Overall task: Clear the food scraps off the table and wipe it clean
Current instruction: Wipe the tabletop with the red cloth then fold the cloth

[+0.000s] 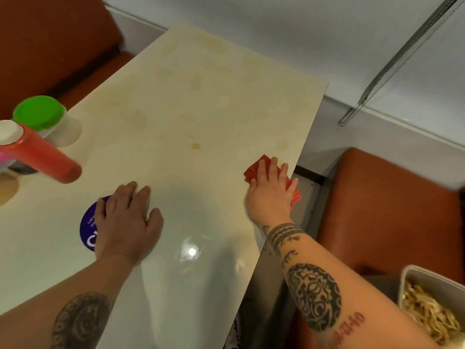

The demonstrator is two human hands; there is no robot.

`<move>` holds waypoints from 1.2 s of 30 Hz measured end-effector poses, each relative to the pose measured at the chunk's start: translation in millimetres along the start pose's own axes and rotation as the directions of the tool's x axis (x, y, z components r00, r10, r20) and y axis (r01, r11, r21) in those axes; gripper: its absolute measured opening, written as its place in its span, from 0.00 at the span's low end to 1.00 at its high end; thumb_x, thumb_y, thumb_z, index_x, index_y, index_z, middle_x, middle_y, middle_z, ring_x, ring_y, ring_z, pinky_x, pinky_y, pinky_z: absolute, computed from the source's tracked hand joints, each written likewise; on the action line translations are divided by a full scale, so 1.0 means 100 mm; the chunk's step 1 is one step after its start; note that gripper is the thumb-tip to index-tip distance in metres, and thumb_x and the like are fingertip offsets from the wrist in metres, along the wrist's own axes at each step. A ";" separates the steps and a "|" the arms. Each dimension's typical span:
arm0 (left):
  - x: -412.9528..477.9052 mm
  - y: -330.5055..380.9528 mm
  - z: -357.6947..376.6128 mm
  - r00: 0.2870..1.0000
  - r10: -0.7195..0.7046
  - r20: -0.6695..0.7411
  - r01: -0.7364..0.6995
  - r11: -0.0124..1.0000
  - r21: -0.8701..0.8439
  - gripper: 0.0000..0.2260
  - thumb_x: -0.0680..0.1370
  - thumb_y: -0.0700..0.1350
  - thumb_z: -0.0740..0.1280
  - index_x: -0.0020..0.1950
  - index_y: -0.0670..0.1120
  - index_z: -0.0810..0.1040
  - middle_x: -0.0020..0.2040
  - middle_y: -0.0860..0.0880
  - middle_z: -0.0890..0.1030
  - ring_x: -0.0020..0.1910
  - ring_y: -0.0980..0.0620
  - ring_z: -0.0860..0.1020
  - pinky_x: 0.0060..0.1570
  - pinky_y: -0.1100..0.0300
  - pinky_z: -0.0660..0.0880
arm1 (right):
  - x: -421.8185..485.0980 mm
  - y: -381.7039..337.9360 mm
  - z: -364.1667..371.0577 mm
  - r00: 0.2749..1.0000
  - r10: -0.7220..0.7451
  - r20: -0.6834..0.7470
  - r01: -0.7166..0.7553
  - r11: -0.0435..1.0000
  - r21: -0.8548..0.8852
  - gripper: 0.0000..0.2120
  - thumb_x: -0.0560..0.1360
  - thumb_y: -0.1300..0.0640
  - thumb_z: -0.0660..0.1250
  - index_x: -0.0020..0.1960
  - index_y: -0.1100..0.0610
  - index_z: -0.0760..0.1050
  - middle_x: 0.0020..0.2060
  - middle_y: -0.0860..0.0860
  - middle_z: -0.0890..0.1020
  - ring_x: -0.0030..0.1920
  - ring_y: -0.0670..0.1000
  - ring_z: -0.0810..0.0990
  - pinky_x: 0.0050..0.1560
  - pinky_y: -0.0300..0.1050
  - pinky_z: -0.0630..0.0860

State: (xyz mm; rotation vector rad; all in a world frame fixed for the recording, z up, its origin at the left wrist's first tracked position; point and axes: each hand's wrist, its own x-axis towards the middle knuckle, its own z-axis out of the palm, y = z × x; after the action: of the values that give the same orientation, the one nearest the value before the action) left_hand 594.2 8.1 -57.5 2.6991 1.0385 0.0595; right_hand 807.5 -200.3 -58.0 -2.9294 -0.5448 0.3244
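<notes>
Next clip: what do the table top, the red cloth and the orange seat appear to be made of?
Table top: cream laminate or polished stone, hard to tell which; glossy, as a bright glare reflects off its near end. Red cloth: soft matte fabric, with folded layers showing under the right hand. Orange seat: smooth, faintly shiny upholstery, probably vinyl or leather.

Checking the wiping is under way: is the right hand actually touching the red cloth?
Touching. The head view shows the right hand flat on the red cloth, fingers spread over it.
</notes>
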 end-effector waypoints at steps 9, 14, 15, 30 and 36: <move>0.01 -0.02 0.01 1.000 0.018 -0.005 -0.017 1.000 0.020 0.26 0.78 0.57 0.55 0.74 0.49 0.71 0.77 0.47 0.67 0.77 0.44 0.61 0.78 0.40 0.51 | -1.00 -0.61 0.30 0.856 -0.511 0.079 0.504 0.858 0.098 0.29 0.83 0.43 0.50 0.82 0.49 0.55 0.83 0.51 0.51 0.82 0.58 0.43 0.80 0.63 0.40; 0.03 -0.05 0.04 0.997 0.056 -0.046 -0.054 0.997 0.052 0.25 0.79 0.58 0.55 0.74 0.49 0.70 0.75 0.46 0.68 0.75 0.43 0.64 0.75 0.36 0.56 | -1.41 -0.44 0.30 0.766 -0.616 0.183 0.589 0.787 0.183 0.34 0.82 0.35 0.53 0.83 0.45 0.49 0.83 0.45 0.43 0.81 0.51 0.34 0.77 0.54 0.27; 0.04 -0.05 0.05 0.998 0.051 -0.043 -0.050 0.998 0.045 0.25 0.80 0.57 0.56 0.74 0.49 0.71 0.76 0.46 0.68 0.75 0.42 0.64 0.75 0.36 0.56 | -1.45 -0.39 0.32 0.760 -0.620 0.196 0.591 0.784 0.190 0.31 0.83 0.38 0.54 0.83 0.45 0.50 0.83 0.45 0.44 0.81 0.52 0.35 0.76 0.54 0.26; -0.16 1.06 -0.39 0.964 0.135 0.230 0.021 0.823 -0.568 0.19 0.83 0.53 0.57 0.70 0.48 0.78 0.70 0.47 0.78 0.70 0.47 0.73 0.68 0.57 0.65 | -1.15 -0.20 -0.67 0.978 -0.135 0.159 -0.071 0.498 0.864 0.16 0.85 0.52 0.58 0.69 0.51 0.77 0.60 0.50 0.80 0.57 0.48 0.77 0.53 0.34 0.71; -0.30 1.99 -0.50 0.869 0.222 0.442 0.348 0.361 -0.865 0.21 0.82 0.67 0.55 0.69 0.60 0.75 0.63 0.56 0.82 0.61 0.55 0.80 0.64 0.50 0.75 | -0.81 -0.06 -0.84 0.943 0.004 0.333 -0.332 0.100 0.938 0.13 0.85 0.47 0.58 0.54 0.44 0.81 0.50 0.50 0.86 0.51 0.51 0.85 0.63 0.57 0.79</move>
State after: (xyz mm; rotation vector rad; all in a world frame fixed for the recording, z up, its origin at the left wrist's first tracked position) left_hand 696.3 -143.6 41.3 1.4380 0.6074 -0.0491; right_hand 751.9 -233.5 39.6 -1.5199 0.0942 0.7416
